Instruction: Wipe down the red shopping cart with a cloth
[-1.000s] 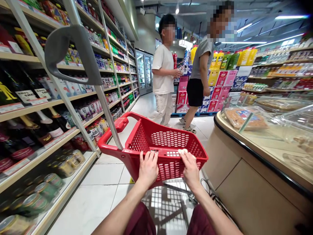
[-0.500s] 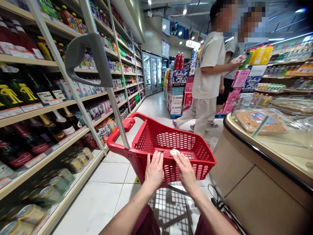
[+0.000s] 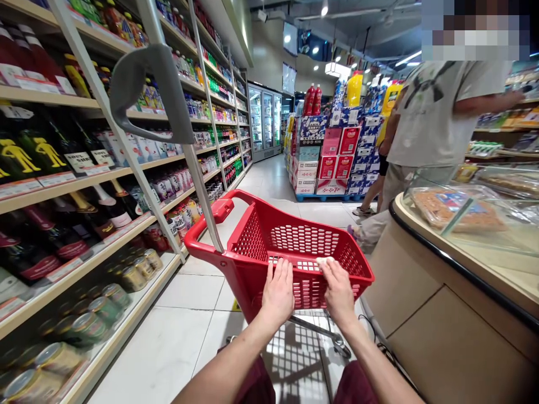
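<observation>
A red plastic shopping cart (image 3: 248, 275) with perforated basket walls stands in front of me, and no goods show inside it. My left hand (image 3: 278, 289) rests over the near rim with its fingers stretched out, holding nothing. Farther right along the same rim, my right hand (image 3: 338, 286) presses a crumpled white wipe (image 3: 323, 261) against the cart. Its fingers cover most of the wipe, so whether it is paper or cloth I cannot tell. A metal pole with a grey handle (image 3: 179, 106) rises at the left, close to the camera.
Drink shelves (image 3: 155, 224) line the left side. At the right is a beige counter (image 3: 421, 280) with a packaged baked item (image 3: 458, 207) behind glass. Stacked cartons (image 3: 328, 157) stand ahead. A person in a light shirt (image 3: 438, 112) passes behind the counter; another person is partly hidden.
Both my hands have moved right along the near rim, the right one carrying the wipe. The passing people have moved right, uncovering more of the stacked cartons.
</observation>
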`<state>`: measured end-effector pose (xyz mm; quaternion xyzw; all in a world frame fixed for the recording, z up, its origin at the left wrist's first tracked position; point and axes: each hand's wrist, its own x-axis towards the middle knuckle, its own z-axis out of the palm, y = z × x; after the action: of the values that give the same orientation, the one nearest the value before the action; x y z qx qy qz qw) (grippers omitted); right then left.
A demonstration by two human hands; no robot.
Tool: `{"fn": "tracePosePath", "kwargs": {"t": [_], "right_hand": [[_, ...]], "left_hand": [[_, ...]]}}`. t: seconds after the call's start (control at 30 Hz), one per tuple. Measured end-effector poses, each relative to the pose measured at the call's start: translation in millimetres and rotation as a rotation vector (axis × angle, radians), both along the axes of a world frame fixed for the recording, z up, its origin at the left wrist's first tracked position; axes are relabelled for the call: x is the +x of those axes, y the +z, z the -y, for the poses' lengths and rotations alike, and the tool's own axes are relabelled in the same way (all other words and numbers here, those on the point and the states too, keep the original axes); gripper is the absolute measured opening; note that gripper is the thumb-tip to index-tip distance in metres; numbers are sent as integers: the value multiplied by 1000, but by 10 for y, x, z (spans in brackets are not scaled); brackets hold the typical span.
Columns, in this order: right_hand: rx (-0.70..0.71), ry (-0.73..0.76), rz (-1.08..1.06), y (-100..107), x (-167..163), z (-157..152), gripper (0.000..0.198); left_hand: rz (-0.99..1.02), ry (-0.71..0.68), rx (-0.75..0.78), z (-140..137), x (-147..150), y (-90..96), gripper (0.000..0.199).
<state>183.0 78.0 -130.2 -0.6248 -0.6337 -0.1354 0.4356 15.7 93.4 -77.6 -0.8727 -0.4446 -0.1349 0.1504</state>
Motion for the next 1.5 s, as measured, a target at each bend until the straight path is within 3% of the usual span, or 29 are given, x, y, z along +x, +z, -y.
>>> {"fn": "tracePosePath", "kwargs": {"t": [0.13, 0.33, 0.47, 0.57, 0.63, 0.73, 0.8, 0.9, 1.0, 1.07, 1.23, 1.33, 1.4, 1.5], "right_hand": [[-7, 169, 77, -19, -62, 23, 66], [12, -18, -27, -21, 78, -32, 63], [46, 167, -38, 6, -214, -78, 67], [27, 254, -116, 54, -242, -106, 72], [-46, 260, -183, 82, -119, -102, 77], [-123, 183, -203, 70, 117, -79, 74], [-144, 110, -145, 15, 233, -77, 62], [-176, 74, -23, -106, 306, -117, 48], [-161, 46, 24, -200, 264, -185, 48], [-135, -13, 21, -229, 190, -220, 45], [-86, -88, 57, -240, 54, -185, 40], [-58, -60, 118, -271, 131, -120, 39], [-51, -32, 152, -300, 226, -90, 40], [-49, 5, 169, -328, 327, -74, 43]], "left_hand": [[-1, -14, 9, -7, -46, 7, 60], [50, -42, -10, -14, -86, -8, 61], [106, -71, -14, -70, 73, 25, 66], [102, -159, -32, -157, 293, 79, 69], [90, -213, -71, -218, 450, 96, 62], [137, -214, -114, -301, 580, 89, 38], [187, -204, -94, -362, 516, 110, 26], [259, -129, 1, -481, 164, 260, 17], [292, 75, 85, -572, -242, 492, 26], [234, 88, 19, -554, -340, 571, 29], [198, -11, -95, -325, 91, 349, 39], [160, -6, -96, -284, 278, 230, 22], [123, -15, -64, -307, 149, 251, 16], [123, 4, 101, -344, -376, 404, 25]]}}
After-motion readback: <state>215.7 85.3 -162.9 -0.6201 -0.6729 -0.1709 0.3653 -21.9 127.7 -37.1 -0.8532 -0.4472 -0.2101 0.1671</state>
